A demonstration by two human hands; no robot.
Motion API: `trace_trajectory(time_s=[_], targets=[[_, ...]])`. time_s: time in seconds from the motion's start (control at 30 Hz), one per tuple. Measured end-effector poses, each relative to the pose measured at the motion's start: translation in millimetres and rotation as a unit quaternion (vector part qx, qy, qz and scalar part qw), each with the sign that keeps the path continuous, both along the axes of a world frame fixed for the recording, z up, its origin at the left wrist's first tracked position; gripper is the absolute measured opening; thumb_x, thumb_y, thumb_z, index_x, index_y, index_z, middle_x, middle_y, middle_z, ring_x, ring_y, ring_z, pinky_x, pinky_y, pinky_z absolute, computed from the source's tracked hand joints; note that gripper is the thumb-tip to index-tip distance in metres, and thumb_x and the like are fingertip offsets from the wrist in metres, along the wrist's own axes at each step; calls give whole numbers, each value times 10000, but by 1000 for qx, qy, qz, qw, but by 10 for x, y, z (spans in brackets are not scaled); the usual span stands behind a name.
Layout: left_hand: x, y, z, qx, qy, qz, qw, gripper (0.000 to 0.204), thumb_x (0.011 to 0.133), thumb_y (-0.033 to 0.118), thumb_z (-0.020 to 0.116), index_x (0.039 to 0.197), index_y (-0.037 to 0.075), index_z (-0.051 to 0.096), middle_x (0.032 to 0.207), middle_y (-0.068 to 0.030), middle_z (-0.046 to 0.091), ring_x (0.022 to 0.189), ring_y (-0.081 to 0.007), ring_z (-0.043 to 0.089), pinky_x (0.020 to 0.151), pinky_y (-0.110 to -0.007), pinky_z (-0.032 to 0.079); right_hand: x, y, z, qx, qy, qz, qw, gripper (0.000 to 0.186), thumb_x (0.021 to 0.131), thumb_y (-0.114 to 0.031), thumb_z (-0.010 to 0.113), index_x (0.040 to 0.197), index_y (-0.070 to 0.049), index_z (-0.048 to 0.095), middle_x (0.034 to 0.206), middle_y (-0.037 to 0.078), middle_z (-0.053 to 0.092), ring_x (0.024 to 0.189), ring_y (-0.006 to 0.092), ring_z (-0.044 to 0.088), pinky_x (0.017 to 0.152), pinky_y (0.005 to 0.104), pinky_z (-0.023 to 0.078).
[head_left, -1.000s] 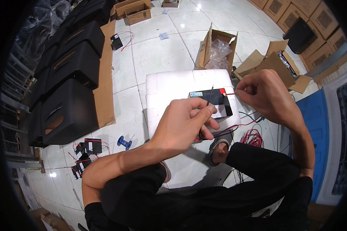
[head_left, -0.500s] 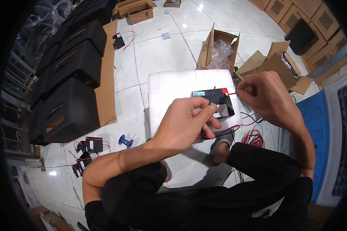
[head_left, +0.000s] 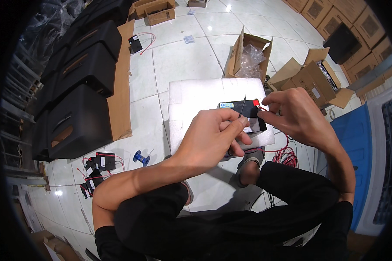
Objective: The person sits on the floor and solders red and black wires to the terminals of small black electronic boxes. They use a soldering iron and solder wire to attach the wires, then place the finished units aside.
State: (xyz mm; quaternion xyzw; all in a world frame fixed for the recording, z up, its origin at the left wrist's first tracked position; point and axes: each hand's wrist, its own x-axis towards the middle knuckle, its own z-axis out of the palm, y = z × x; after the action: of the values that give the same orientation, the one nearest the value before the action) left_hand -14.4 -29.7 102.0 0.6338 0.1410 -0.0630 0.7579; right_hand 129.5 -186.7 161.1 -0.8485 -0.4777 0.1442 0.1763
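Pinching thin black probe (head_left: pixel 241 109) in left hand (head_left: pixel 213 135), right hand (head_left: pixel 294 115) gripping red wire (head_left: pixel 260 108) at black battery (head_left: pixel 244 115) on white foam slab (head_left: pixel 204 98); best kept steady, tip clear of other terminal.

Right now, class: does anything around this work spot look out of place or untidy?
Yes. Red wire lies in a loose tangle on the floor beside the foam board, by the person's right leg. Small black parts with red leads and a blue spool are scattered on the tiles to the left.
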Motion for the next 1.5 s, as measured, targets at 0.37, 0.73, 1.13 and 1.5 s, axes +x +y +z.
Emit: trace_trajectory(time_s=[0.37, 0.73, 1.13, 1.5], targets=[[26, 3, -87, 13, 2, 20, 1000, 291, 985, 241, 593, 995, -45, 645, 856, -129, 708, 681, -141, 685, 593, -229, 473, -61, -73, -370, 68, -134, 72, 986, 130, 809, -56, 640, 735, 43, 600, 675, 193, 606, 639, 377, 630, 609, 467, 488], [102, -61, -223, 5, -14, 67, 998, 277, 983, 225, 591, 1011, -48, 629, 825, -134, 704, 711, -172, 714, 621, -259, 504, -75, -231, -612, 31, -227, 136, 964, 328, 788, 13, 682, 1093, 80, 581, 833, 131, 578, 704, 287, 639, 556, 382, 496], [24, 62, -147, -49, 2, 18, 999, 277, 1015, 207, 553, 1039, -57, 633, 871, -158, 705, 737, -184, 710, 683, -271, 562, -41, -228, -438, 131, -97, 13, 987, 209, 946, -128, 606, 1019, 57, 668, 737, 138, 648, 616, 293, 650, 536, 366, 503], [-24, 42, -164, -145, -13, 4, 989, 268, 1030, 151, 470, 1072, -73, 610, 966, -129, 697, 785, -135, 676, 664, -263, 538, -81, 23, -388, 214, -224, 232, 922, 348, 770, 30, 706, 1113, -24, 686, 913, 114, 671, 671, 202, 647, 525, 292, 517]])
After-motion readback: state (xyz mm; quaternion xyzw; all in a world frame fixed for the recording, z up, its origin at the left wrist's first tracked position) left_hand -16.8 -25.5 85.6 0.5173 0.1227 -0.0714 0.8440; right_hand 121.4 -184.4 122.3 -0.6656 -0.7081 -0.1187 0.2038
